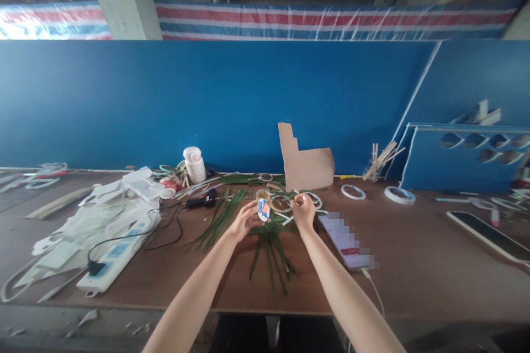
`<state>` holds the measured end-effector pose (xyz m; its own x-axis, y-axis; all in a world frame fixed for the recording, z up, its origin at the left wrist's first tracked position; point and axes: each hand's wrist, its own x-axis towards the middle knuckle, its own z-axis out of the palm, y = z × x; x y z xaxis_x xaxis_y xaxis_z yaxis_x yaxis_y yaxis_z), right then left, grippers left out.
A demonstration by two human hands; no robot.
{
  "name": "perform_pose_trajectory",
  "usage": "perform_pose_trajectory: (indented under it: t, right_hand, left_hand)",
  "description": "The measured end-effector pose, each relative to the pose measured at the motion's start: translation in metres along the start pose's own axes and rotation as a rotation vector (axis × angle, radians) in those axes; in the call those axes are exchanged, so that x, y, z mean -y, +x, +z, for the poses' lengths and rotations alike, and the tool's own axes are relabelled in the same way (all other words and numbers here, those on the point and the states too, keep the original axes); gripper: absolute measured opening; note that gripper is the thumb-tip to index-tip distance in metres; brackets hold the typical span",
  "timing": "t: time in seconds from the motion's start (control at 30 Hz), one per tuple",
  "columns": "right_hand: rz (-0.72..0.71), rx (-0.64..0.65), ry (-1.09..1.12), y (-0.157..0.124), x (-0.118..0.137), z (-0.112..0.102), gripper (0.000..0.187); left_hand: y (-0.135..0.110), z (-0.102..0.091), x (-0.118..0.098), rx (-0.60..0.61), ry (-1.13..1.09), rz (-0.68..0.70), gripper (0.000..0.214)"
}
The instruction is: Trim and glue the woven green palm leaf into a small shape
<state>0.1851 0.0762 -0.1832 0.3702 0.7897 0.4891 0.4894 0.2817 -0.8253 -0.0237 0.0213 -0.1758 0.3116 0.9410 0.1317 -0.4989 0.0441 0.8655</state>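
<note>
My left hand (pixel 245 222) is closed on a small rounded piece (pixel 263 210) with a white, blue and orange-red face, its exact kind unclear. To its right, my right hand (pixel 303 212) is pinched, with something small and pale at the fingertips that I cannot make out. Between and behind the hands lie rolls of tape (pixel 281 204). Green leaf strips (pixel 271 253) spread on the brown table below my hands, and more long leaves (pixel 221 218) fan out to the left.
A phone (pixel 344 242) with a cable lies right of my right forearm. Cut cardboard (pixel 310 168) leans on the blue partition (pixel 248 99). At left are a power strip (pixel 120 253), white scraps (pixel 99 215), a glue gun (pixel 202 199) and a white jar (pixel 194 165). Tape rings (pixel 399 195) lie right.
</note>
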Motion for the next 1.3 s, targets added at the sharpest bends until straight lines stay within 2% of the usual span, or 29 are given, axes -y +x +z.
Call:
perform_pose_trajectory:
  t: [0.1,0.27,0.37,0.53,0.77,0.97,1.2,1.3]
  right_hand:
    - [0.008,0.083,0.076,-0.003,0.009,0.000,0.011]
    - [-0.059,0.388,0.360,-0.014,0.025,0.005,0.024]
    - [-0.081,0.484,0.395,-0.019,0.028,0.008,0.027]
    - [-0.064,0.525,0.401,-0.022,0.029,0.010,0.031]
    - [0.086,0.687,0.683,-0.021,0.025,0.010,0.034]
    - [0.193,0.786,0.783,-0.021,0.023,0.009,0.034]
    - [0.276,0.829,0.865,-0.021,0.026,0.007,0.033]
    - [0.269,0.769,0.850,-0.020,0.024,0.009,0.034]
  left_hand:
    - [0.000,0.000,0.000,-0.001,0.002,-0.025,0.043]
    - [-0.001,0.002,-0.001,0.026,-0.002,-0.052,0.040]
    - [-0.002,0.004,-0.002,0.049,-0.005,-0.059,0.040]
    - [-0.002,0.004,-0.002,0.065,-0.002,-0.089,0.042]
    - [-0.004,0.003,-0.002,0.133,-0.011,-0.100,0.043]
    - [-0.004,0.000,0.000,0.169,-0.016,-0.099,0.040]
    - [-0.003,-0.007,0.003,0.189,-0.066,-0.102,0.045]
    - [-0.002,-0.006,0.002,0.161,-0.077,-0.074,0.048]
